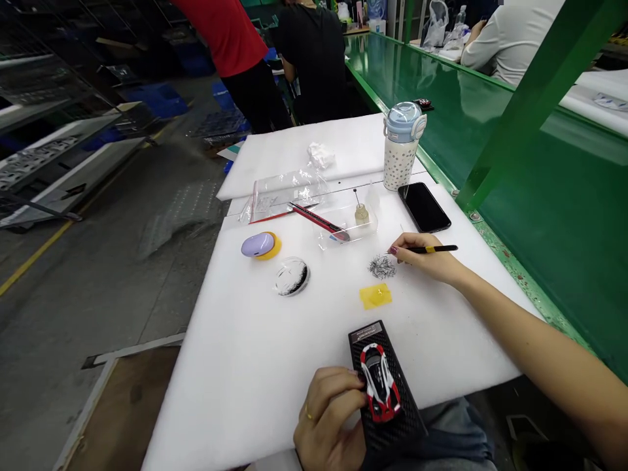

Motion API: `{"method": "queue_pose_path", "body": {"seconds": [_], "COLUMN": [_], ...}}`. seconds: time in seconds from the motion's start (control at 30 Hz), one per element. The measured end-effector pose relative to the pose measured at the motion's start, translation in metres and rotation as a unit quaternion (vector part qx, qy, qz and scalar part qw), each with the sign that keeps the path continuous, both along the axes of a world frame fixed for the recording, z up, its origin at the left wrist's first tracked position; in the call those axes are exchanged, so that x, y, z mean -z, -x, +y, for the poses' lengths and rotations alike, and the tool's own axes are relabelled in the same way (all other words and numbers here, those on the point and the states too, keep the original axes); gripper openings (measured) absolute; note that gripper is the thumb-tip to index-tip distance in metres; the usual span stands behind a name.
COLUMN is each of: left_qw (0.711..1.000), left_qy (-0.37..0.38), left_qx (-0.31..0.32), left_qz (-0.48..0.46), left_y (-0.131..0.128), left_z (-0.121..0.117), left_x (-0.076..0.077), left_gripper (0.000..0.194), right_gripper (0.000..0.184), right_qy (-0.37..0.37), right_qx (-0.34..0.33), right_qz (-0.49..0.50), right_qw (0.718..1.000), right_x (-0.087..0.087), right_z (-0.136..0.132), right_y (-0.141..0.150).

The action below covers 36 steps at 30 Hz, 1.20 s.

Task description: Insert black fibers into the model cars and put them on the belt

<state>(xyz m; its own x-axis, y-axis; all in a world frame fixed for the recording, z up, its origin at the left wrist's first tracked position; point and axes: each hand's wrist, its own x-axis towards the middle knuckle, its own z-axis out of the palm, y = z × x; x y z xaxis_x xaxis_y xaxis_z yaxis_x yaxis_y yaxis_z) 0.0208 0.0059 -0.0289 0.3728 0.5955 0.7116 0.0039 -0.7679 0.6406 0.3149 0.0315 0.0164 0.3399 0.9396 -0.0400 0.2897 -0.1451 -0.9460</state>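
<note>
My left hand (330, 418) is closed around the left side of a small red and white model car (380, 383), which sits on a black base (387, 386) at the near edge of the white foam pad (255, 353). My right hand (424, 258) pinches a thin black tool with a yellow band (434, 249). Its tip is at a small heap of tiny dark metal pins (382, 266). A yellow square piece (375, 296) lies just in front of the heap.
On the pad lie a black phone (424, 207), a spotted bottle with a blue lid (402, 147), a red and black knife (318, 221), clear bags (289, 190), a purple and yellow case (260, 245) and a round clear dish (292, 277). Other people stand behind, beside a green conveyor (540, 170).
</note>
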Motion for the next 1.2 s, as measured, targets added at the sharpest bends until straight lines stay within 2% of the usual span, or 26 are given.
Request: {"method": "queue_pose_path", "body": {"seconds": [0.1, 0.2, 0.33, 0.57, 0.77, 1.0, 1.2], "left_qw": [1.000, 0.999, 0.999, 0.999, 0.999, 0.999, 0.998], "left_qy": [0.004, 0.012, 0.017, 0.018, 0.016, 0.021, 0.011], "left_qx": [0.030, 0.034, 0.042, 0.048, 0.052, 0.049, 0.056], "left_qz": [0.007, 0.002, 0.003, 0.011, 0.007, 0.010, 0.011], "left_y": [0.003, 0.004, 0.006, 0.008, 0.006, 0.008, 0.006], "left_z": [0.002, 0.002, 0.001, 0.001, 0.002, 0.001, 0.002], "left_x": [-0.002, -0.002, 0.001, 0.002, 0.002, 0.002, -0.001], "left_gripper": [0.003, 0.005, 0.008, 0.011, 0.012, 0.012, 0.013], "right_gripper": [0.023, 0.029, 0.034, 0.023, 0.024, 0.023, 0.021], "right_qy": [-0.018, -0.037, -0.025, 0.019, 0.005, 0.020, 0.002], "right_qx": [0.017, 0.026, 0.052, 0.136, 0.144, 0.144, 0.184], "right_qz": [0.019, 0.035, 0.026, 0.026, 0.002, -0.008, -0.013], "right_qw": [1.000, 0.998, 0.998, 0.990, 0.990, 0.989, 0.983], "right_x": [0.002, 0.003, -0.001, -0.003, 0.002, -0.002, -0.005], "right_z": [0.000, 0.000, 0.000, 0.001, 0.003, 0.003, 0.003], "right_y": [-0.001, -0.003, -0.004, 0.005, 0.005, 0.008, 0.008]}}
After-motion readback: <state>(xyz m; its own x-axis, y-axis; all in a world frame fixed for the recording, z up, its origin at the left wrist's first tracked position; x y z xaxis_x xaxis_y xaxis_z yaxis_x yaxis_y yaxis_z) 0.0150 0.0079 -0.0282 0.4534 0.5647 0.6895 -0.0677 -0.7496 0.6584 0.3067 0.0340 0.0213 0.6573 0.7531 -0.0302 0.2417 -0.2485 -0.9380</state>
